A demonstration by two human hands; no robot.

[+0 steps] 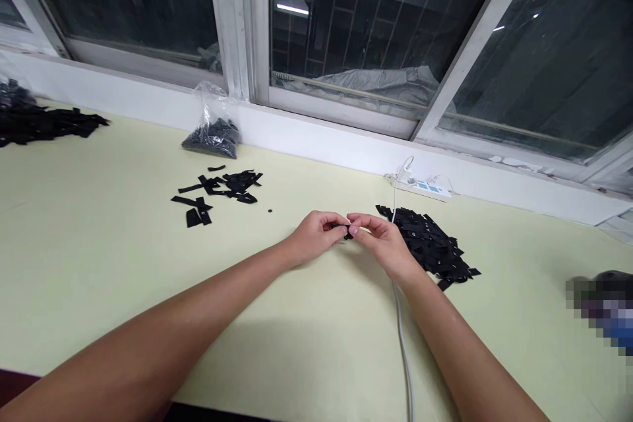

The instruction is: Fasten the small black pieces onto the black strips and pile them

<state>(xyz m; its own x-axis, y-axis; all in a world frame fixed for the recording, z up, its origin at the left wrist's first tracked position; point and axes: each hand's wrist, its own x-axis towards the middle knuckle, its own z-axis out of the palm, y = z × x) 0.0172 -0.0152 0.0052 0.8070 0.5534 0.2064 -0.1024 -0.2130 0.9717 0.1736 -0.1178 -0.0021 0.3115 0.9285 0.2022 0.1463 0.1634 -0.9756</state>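
Above the middle of the table, my left hand (316,235) and my right hand (380,241) meet fingertip to fingertip. Both pinch a small black fabric strip (348,231), mostly hidden behind the fingers. Just right of my right hand lies a large heap of black fabric strips (430,244), some with small pale marks. To the left of my left hand a small round black disc (270,211) rests alone. Farther left is a looser, smaller pile of black strips (242,181), with a few scattered pieces nearby.
A clear plastic bag (212,132) of small dark pieces stands by the wall. More black strips (54,124) lie at far left. A white power strip (422,186) sits at the back, and a grey cable (403,336) crosses the pale yellow table (297,356). Something pixelated is at right.
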